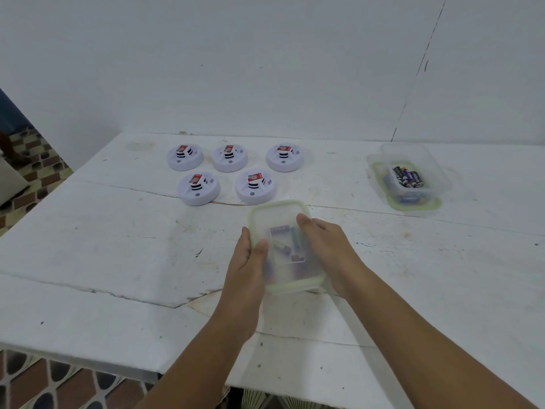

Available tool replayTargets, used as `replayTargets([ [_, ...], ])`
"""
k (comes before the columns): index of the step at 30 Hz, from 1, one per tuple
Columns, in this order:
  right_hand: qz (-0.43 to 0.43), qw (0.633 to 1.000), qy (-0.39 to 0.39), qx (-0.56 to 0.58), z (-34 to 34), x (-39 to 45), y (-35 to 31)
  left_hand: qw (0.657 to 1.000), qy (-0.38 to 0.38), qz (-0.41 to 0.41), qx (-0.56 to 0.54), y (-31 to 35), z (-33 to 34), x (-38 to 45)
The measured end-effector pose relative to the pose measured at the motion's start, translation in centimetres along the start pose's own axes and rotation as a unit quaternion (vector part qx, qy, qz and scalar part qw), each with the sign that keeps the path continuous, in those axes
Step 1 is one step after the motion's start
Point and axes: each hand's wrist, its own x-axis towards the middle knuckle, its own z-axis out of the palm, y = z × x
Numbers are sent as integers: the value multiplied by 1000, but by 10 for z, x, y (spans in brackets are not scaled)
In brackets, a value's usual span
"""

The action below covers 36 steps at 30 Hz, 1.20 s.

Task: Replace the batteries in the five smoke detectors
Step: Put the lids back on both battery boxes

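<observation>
Several white round smoke detectors with red stickers sit in two rows at the back of the table, among them one at back left (pixel 185 157) and one at front right (pixel 256 186). A clear lidded plastic container (pixel 281 219) with a pale green rim stands in front of them, and blurred batteries show through it. My left hand (pixel 249 262) grips its left side, thumb on the lid. My right hand (pixel 323 247) holds its right side, thumb on top. Both hands are wrapped round the box.
A second clear container (pixel 411 178) lies open at the right, holding dark batteries, with its lid beside or under it. The white table (pixel 118 246) is cracked and scuffed. Its front edge runs near my forearms. A wall stands behind, tiled floor at left.
</observation>
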Motion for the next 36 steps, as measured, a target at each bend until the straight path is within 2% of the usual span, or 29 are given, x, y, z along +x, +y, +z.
replayTargets([
  [3, -5, 999, -18, 31, -4, -7, -2, 999, -3, 13, 45, 4, -2, 0],
  [7, -32, 999, 8, 16, -10, -9, 5, 984, 108, 63, 130, 6, -6, -6],
  [9, -42, 999, 28, 4, -13, -5, 9, 975, 128, 81, 164, 6, -4, -7],
  [19, -108, 981, 162, -9, -58, 45, 5, 973, 72, 85, 204, 25, 61, 61],
  [25, -149, 975, 152, -64, -84, 78, -10, 968, 59, 94, 226, 31, 103, 125],
  [36, -125, 966, 200, -106, -91, 134, -41, 967, 67, 78, 231, 47, 142, 200],
])
